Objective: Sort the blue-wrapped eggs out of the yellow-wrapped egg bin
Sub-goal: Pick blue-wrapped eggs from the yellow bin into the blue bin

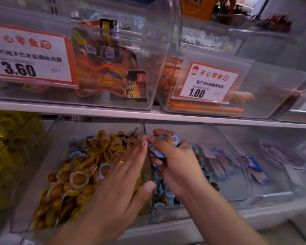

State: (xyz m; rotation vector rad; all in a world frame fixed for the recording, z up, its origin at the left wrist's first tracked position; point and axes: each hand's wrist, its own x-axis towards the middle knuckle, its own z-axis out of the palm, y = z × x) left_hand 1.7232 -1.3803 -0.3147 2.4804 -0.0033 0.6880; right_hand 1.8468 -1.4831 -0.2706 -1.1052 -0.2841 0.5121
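Observation:
A clear bin (42,177) on the lower shelf holds a heap of yellow-wrapped eggs (81,174), with a few blue-wrapped eggs (73,144) mixed in near its back left. My left hand (120,175) lies flat over the right side of this heap, fingers apart, a ring on one finger, holding nothing. Just right of the divider, my right hand (173,161) is closed on several blue-wrapped eggs (168,140) above the neighbouring bin (224,193), where more blue-wrapped eggs (162,188) are piled along its left side.
A white shelf edge (166,114) runs right above the bins. The upper shelf carries clear bins of orange snacks with price tags reading 3.60 (25,55) and 1.00 (207,84). Blue packets (254,168) lie in bins to the right. Yellow packs (5,149) fill the far left.

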